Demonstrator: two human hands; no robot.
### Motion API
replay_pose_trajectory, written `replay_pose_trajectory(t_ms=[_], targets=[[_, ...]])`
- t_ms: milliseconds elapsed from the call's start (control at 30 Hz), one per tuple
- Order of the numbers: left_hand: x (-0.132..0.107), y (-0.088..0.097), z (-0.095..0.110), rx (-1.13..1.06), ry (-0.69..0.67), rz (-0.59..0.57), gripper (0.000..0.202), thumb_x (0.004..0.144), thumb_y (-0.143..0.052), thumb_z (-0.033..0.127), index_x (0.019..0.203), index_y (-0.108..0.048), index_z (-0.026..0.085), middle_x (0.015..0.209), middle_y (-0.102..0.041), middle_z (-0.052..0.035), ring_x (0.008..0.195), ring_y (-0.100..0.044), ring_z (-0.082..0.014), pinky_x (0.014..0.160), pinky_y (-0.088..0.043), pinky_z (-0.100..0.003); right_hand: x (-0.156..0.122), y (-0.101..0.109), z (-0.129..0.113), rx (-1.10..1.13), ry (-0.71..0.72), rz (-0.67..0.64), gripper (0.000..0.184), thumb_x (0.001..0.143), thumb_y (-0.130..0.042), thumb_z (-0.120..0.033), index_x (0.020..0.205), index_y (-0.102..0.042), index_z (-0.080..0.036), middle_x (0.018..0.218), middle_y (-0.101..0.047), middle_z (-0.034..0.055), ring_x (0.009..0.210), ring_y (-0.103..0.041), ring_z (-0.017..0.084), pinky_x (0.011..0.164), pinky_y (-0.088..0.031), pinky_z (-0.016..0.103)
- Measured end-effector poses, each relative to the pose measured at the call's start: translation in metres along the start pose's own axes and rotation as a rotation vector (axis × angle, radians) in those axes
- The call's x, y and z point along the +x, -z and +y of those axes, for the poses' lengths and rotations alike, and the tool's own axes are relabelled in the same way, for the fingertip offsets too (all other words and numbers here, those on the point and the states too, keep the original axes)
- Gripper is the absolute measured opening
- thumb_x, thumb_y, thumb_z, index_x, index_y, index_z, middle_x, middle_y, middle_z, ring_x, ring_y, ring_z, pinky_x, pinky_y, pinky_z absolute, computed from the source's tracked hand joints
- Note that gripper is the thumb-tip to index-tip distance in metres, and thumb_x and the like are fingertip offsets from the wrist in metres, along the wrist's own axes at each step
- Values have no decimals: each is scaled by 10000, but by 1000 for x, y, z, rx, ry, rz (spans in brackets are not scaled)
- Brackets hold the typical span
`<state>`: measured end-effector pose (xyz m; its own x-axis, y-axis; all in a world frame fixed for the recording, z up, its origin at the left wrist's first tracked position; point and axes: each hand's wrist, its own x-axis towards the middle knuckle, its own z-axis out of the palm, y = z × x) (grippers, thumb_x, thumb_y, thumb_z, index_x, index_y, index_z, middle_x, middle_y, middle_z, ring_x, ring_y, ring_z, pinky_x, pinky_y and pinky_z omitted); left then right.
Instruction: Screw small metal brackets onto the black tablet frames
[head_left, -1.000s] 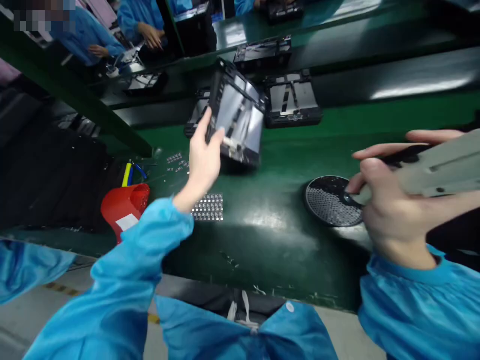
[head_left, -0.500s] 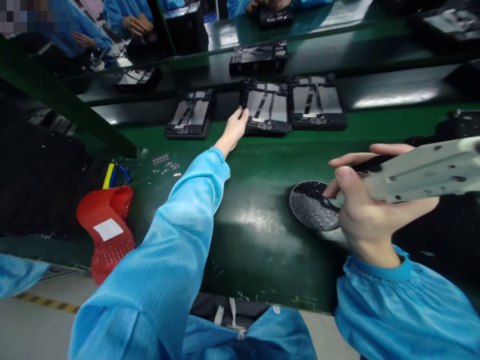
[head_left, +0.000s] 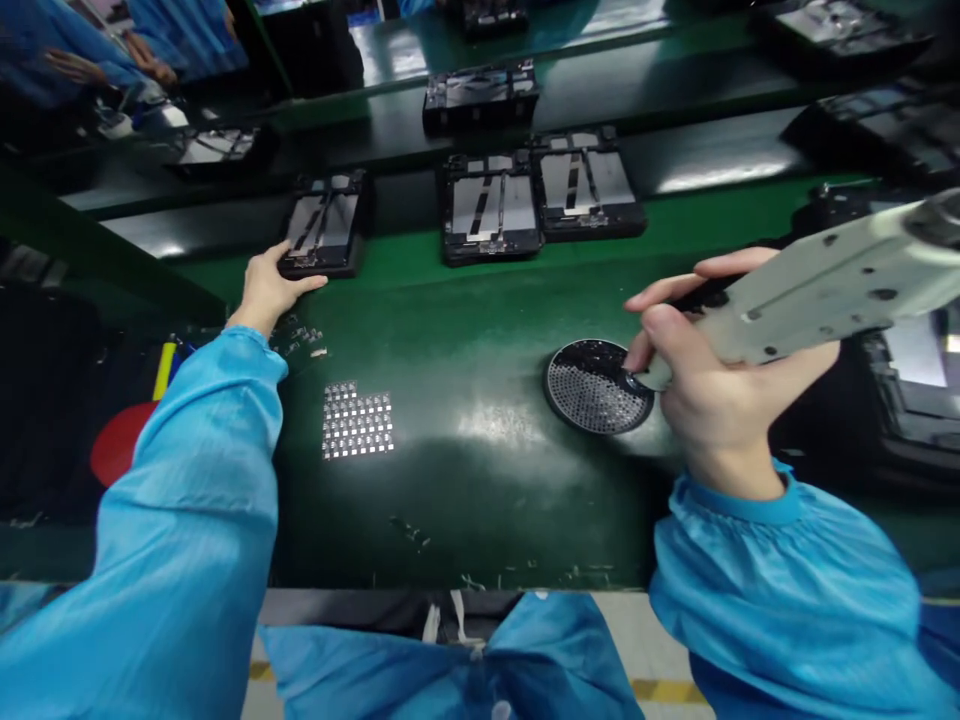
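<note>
A glossy green workbench (head_left: pixel 480 300) carries everything, with a dark conveyor belt (head_left: pixel 720 150) running along its far edge. Three black-framed rectangular panels with silvery insides lie flat and face up in a row at that far edge, probably so each stays within reach: the left panel (head_left: pixel 324 222), the middle panel (head_left: pixel 491 205) and the right panel (head_left: pixel 586 190), the last two almost touching. Over the bench's right end a long, pale grey plastic power tool (head_left: pixel 817 285) slants down towards the centre. The right hand (head_left: pixel 712 390) is clenched firmly round its lower end, forefinger stretched along the top, which seems to steady the tip; the tip itself is hidden behind the thumb. The left hand (head_left: pixel 268 288) reaches to the far left, its fingers laid loosely along the near edge of the left panel, touching it but not closed round it. Just beside the right thumb sits a round black perforated dish (head_left: pixel 596 385). Towards the near left edge, small silvery parts (head_left: pixel 358 420) lie in a neat grid, apparently for easy picking.
</note>
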<state>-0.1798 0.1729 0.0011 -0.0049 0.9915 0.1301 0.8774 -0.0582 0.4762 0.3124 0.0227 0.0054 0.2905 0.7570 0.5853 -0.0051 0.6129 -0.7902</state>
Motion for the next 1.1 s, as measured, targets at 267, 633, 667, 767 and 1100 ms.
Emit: replay_pose_trajectory(t_ms=[267,633,667,767,1100], targets=[[36,-26,55,-750,358,164,498,1136,-720,426,1484,-403,262,1305,-674,140,1246,-527,-77,1215,-507,-428,-11,4,7,83,31,-8,396,881,-888,-261,1146,-614,-156,893,-700,14,645,-675,107,373,-427,190],[-158,-15,169,-1211,421,-43,130,973,-844,211,1029,-726,205,1135,-846,14,1082,-787,-172,753,-762,-247,-19,-8,6,82,91,-41,279,938,-819,-225,1121,-635,-123,1146,-542,34,839,-737,70,464,-497,145],[-189,-20,176,-1201,459,-92,256,918,-912,225,1121,-758,199,1178,-844,-1,1028,-803,-188,714,-771,-267,-19,-8,7,81,109,-51,258,945,-806,-212,1123,-642,-122,1162,-538,31,847,-738,66,468,-496,140],[-258,-37,183,-1135,601,-215,739,830,-1017,320,1478,-664,271,1193,-833,-38,998,-825,-247,746,-793,-378,-19,-7,13,83,137,-101,262,951,-808,-229,1119,-638,-121,1077,-558,7,814,-724,51,474,-493,134],[-269,-26,158,-293,228,-505,765,993,-758,693,1643,-603,319,1271,-723,-109,950,-750,-313,823,-678,-511,-21,-3,17,-52,173,-141,286,979,-798,-319,1149,-635,-157,1150,-580,1,757,-688,11,482,-470,140]])
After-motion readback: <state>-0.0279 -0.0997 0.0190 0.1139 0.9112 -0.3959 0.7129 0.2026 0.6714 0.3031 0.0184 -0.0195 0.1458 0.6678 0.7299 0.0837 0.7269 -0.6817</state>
